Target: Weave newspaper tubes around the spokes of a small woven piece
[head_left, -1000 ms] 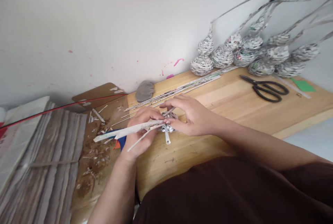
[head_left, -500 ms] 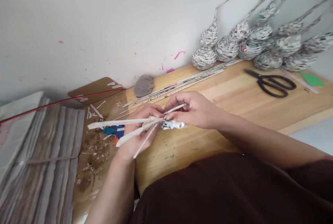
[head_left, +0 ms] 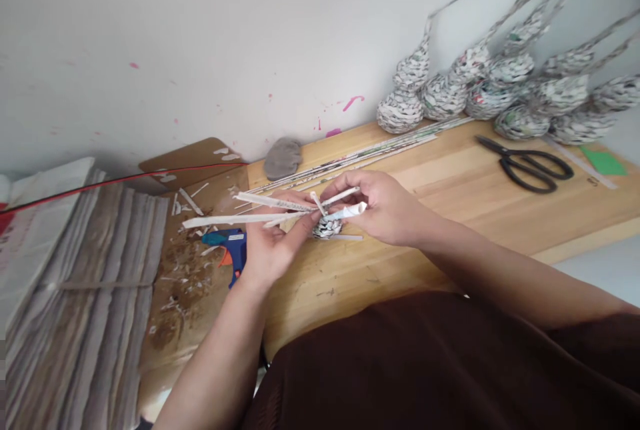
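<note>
Between my hands is a small woven paper piece [head_left: 327,227], with several white paper strips [head_left: 235,219] sticking out of it to the left and right. My left hand [head_left: 275,240] grips the piece from the left, its thumb pressed on the middle where the strips meet. On the right, my right hand [head_left: 383,207] is closed around strips, and a rolled paper end [head_left: 356,211] shows by its fingers. Some of its fingertips are hidden behind the strips.
Long thin paper sticks [head_left: 370,154] and a grey lump [head_left: 283,159] lie along the wall. Woven gourd shapes [head_left: 400,112] stand at the back right, near black scissors [head_left: 530,163]. Left are a blue glue gun [head_left: 236,247], paper scraps and stacked newspapers [head_left: 100,270].
The woven piece has been turned between my hands, and its strips point in different directions. My left hand has shifted, with its thumb now on top, uncovering more of the glue gun.
</note>
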